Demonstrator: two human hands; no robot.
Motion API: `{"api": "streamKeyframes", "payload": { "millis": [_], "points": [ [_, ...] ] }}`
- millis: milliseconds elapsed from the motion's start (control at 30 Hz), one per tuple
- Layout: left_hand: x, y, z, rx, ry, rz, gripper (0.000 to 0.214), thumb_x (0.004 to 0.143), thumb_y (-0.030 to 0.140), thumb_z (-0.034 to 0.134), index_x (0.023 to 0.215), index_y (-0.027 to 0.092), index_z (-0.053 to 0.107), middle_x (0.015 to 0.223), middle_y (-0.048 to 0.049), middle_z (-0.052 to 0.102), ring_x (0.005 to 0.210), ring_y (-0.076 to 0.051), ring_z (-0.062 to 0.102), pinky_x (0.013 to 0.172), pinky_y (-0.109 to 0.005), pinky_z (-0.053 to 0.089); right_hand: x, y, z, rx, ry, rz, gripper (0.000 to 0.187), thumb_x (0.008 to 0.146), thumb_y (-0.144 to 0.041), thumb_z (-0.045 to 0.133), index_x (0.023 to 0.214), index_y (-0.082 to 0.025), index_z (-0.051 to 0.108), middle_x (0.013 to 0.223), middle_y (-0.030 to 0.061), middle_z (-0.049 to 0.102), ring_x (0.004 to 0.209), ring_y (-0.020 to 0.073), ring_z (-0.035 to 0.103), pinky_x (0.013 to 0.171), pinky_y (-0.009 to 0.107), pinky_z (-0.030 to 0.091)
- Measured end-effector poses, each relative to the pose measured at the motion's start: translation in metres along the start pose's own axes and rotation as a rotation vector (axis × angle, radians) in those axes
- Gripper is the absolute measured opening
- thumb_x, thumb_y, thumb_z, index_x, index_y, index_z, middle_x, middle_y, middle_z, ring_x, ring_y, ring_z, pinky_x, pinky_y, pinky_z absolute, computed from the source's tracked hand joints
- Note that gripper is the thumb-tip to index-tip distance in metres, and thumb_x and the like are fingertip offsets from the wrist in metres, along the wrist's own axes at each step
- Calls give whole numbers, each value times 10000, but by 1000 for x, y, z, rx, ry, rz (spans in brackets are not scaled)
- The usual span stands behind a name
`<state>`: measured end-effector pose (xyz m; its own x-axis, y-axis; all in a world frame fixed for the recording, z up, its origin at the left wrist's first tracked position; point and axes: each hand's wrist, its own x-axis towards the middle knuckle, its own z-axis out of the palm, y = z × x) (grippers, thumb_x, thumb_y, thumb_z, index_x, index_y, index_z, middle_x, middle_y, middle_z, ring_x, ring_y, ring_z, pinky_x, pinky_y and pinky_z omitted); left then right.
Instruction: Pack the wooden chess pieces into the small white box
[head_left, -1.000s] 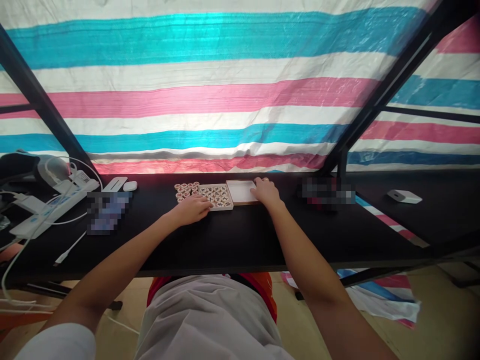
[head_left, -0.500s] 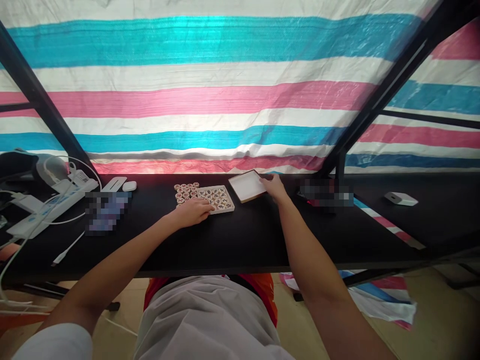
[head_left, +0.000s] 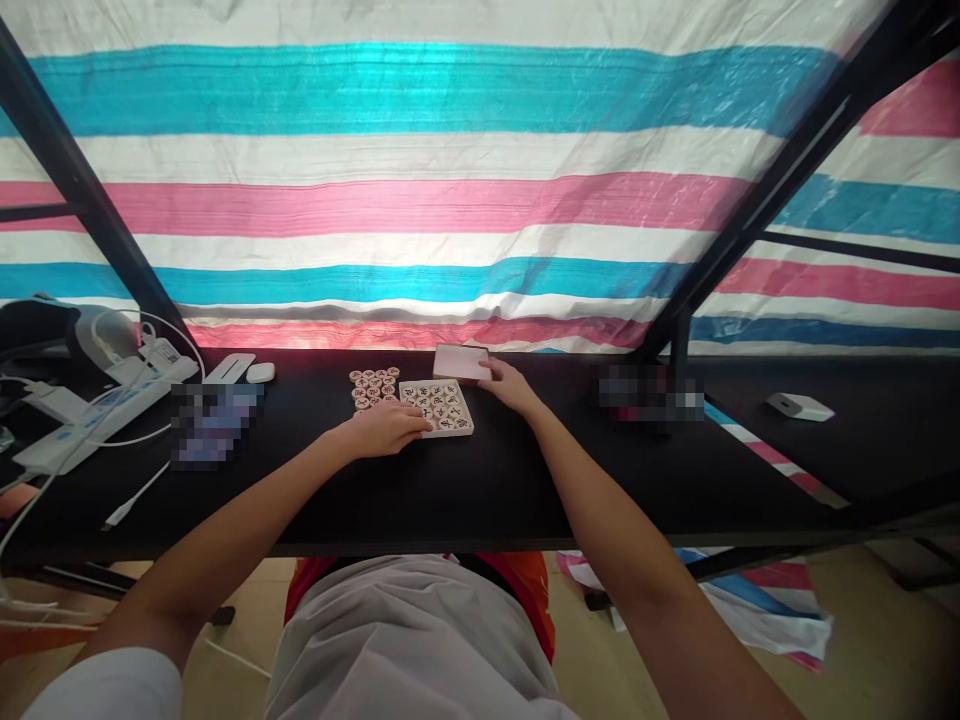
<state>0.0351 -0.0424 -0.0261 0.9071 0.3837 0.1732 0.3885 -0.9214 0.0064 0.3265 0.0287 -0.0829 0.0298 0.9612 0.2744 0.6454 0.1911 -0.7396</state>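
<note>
A shallow wooden box filled with several round chess pieces sits on the black table. My left hand rests against the box's left front edge, fingers curled loosely on its rim. My right hand grips the box lid and holds it tilted just behind the box. Several loose chess pieces lie in rows to the left of the box.
A white power strip with cables, a white mouse and a white flat device lie at the left. A small white box sits at the right. A striped tarp hangs behind, with black frame bars at both sides.
My right hand lifted the lid from beside the box, swung it right and up, then carried it left to just behind the box. My left hand stayed at the box.
</note>
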Motion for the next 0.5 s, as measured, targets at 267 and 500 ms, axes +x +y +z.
{"api": "streamKeyframes", "payload": {
  "millis": [267, 500],
  "points": [
    [1, 0, 4, -2, 12, -17, 245, 927, 196, 437, 1063, 185, 640, 975, -57, 660, 900, -172, 614, 820, -279, 429, 2, -4, 20, -247, -66, -263, 291, 826, -100, 489, 1059, -171, 649, 1239, 108, 562, 1173, 199, 516, 1020, 385, 382],
    [1, 0, 6, 5, 26, -21, 251, 930, 193, 423, 1064, 188, 635, 970, -60, 657, 914, -168, 613, 836, -276, 432, -5, -20, 25, -195, -99, -367, 570, 799, -17, 381, 1333, -197, 463, 1350, 99, 486, 1266, 208, 430, 1048, 425, 355]
  ]
}}
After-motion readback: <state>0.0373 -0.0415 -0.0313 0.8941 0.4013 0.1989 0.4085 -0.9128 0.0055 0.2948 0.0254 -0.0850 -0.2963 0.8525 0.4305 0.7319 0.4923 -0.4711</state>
